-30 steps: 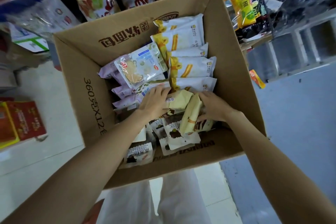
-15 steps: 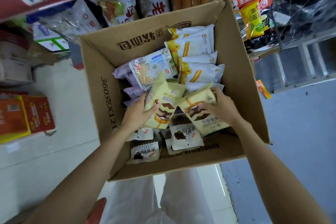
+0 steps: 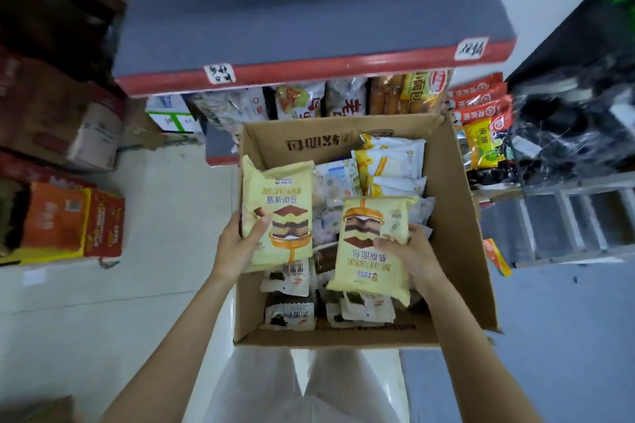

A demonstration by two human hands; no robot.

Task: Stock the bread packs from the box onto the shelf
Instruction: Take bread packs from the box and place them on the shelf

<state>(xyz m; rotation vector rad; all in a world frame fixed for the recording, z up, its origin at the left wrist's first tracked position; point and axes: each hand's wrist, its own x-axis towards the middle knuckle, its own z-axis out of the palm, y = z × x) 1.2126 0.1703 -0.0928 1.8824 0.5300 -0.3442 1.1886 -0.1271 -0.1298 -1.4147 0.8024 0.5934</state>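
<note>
Left hand [image 3: 237, 247] grips one yellow mousse pack [image 3: 278, 203], right hand [image 3: 412, 251] grips another [image 3: 372, 251], both above the box [image 3: 457, 216].

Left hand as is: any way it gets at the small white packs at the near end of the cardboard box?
Probably not yet: the left hand grips a yellow mousse bread pack, so it is occupied, though the small white packs lie uncovered in the cardboard box.
</note>
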